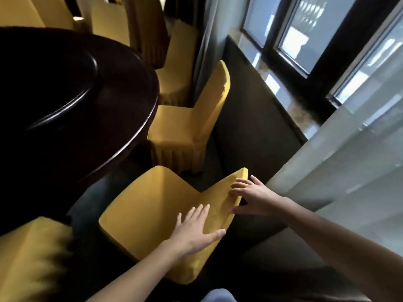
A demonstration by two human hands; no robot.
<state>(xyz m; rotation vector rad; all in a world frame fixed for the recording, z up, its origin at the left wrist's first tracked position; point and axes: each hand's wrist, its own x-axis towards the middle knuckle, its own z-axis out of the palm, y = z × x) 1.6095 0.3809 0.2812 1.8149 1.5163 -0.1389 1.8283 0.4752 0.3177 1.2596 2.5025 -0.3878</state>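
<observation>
A chair in a yellow fabric cover (150, 205) stands just below me, its seat toward the dark round table (72, 101) and its backrest toward the window wall. My left hand (196, 229) lies flat, fingers straight and spread, on the front of the backrest near its lower part. My right hand (253, 198) is at the top edge of the backrest, fingers spread over the front and the thumb at the rear side. Neither hand holds anything else.
More yellow-covered chairs ring the table: one (187, 125) just beyond, another (28, 258) at lower left, several farther back. A dark low wall (257, 118) with a stone sill runs under the windows on the right. A pale sheer curtain (349, 162) hangs close beside my right arm.
</observation>
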